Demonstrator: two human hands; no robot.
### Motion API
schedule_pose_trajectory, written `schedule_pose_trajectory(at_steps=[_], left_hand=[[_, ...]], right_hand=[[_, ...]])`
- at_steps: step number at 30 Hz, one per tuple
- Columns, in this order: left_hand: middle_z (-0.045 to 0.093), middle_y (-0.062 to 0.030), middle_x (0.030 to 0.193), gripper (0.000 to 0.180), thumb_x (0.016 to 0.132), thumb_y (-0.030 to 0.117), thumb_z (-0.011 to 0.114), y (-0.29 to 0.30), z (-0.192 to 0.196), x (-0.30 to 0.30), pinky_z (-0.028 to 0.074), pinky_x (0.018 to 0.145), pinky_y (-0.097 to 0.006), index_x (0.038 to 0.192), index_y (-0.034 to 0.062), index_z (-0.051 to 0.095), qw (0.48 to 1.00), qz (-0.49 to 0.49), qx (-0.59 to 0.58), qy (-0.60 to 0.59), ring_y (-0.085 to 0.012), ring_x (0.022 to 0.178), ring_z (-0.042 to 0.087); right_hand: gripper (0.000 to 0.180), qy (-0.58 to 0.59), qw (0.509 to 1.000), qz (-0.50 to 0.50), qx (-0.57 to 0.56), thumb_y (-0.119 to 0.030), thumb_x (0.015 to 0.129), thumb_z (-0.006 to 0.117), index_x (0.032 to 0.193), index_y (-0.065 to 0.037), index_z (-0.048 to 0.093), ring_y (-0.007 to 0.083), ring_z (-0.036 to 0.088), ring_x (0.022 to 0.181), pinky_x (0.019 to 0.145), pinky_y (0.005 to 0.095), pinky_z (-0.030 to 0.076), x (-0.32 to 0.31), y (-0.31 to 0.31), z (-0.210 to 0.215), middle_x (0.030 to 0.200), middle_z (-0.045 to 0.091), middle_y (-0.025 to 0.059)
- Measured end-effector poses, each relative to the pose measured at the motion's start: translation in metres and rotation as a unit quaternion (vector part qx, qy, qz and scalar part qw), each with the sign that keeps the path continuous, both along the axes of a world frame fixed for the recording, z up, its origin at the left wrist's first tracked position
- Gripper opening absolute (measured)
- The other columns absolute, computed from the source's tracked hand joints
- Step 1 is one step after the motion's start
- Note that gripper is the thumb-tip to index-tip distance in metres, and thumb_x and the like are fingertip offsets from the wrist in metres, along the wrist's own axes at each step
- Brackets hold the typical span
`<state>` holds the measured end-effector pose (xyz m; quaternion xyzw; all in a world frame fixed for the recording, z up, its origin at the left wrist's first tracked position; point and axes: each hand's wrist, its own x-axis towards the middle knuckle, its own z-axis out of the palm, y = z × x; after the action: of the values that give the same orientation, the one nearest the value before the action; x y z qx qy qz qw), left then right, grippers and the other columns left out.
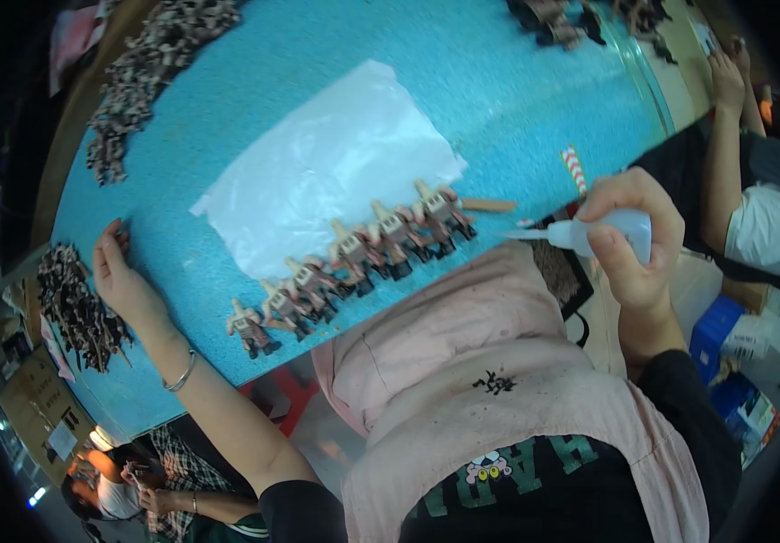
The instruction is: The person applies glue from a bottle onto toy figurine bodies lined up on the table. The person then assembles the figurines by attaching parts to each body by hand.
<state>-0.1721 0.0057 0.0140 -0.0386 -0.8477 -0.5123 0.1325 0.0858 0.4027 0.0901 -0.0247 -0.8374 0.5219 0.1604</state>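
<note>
My right hand (634, 240) grips a white squeeze bottle (627, 233) with a thin tapered nozzle, which points left toward the row of figures. Several small headless toy figures (351, 249), with pale bodies and dark legs, lie side by side along the table's near edge. They rest partly on a white plastic sheet (318, 154). Off to the left, my left hand (118, 271) has its fingers drawn together, and something small and dark shows at the fingertips. A heap of slender dark and pinkish parts (80, 308) lies beside that hand.
A larger pile of small parts (159, 72) spreads over the blue table (517, 100) at the far left. More dark figures (553, 20) lie at the far right. A flat wooden stick (488, 205) sits by the row's right end. Other people work at both sides.
</note>
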Motion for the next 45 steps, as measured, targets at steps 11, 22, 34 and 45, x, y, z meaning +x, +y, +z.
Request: schedule_pose_trajectory(at_steps=[11,22,34,45], left_hand=[[0.061,-0.0056,0.09,0.021,0.096,0.016,0.05,0.008,-0.003,0.011,0.043,0.075,-0.027,0.092,-0.0001,0.064,1.0,0.006,0.015,0.012,-0.0133,0.082,0.053],[0.061,-0.0122,0.087,0.016,0.09,0.011,0.053,0.018,0.009,0.002,0.045,0.069,-0.033,0.085,-0.0001,0.064,1.0,0.002,-0.018,0.023,-0.0244,0.078,0.058],[0.062,-0.0109,0.086,0.017,0.09,0.011,0.054,0.012,0.009,0.001,0.046,0.069,-0.035,0.084,0.0001,0.065,1.0,0.004,-0.006,-0.013,-0.0239,0.077,0.058],[0.062,-0.0118,0.084,0.017,0.088,0.012,0.055,0.016,0.007,0.0,0.046,0.068,-0.035,0.083,0.0007,0.066,1.0,-0.002,0.012,0.003,-0.0244,0.074,0.059]], right_hand=[[0.03,-0.063,0.966,-0.094,-0.232,-0.032,0.089,0.065,0.097,-0.005,0.054,0.0111,0.058,0.075,0.068,0.024,0.045,-0.075,0.024,0.005,0.084,0.058,0.0025],[0.041,0.114,0.991,0.065,-0.003,-0.006,0.075,0.071,0.111,-0.001,0.05,0.0234,0.065,0.087,0.076,0.0347,0.052,-0.41,-0.082,0.012,0.093,0.067,0.0157],[0.036,0.323,0.9,-0.101,0.274,-0.006,0.072,0.07,0.105,-0.005,0.054,0.0314,0.053,0.091,0.083,0.0426,0.042,-0.427,-0.133,-0.018,0.089,0.058,0.0137],[0.018,0.129,0.877,0.042,0.461,-0.021,0.076,0.069,0.081,-0.005,0.063,0.0316,0.052,0.095,0.083,0.0445,0.038,-0.347,-0.198,-0.039,0.091,0.058,0.0125]])
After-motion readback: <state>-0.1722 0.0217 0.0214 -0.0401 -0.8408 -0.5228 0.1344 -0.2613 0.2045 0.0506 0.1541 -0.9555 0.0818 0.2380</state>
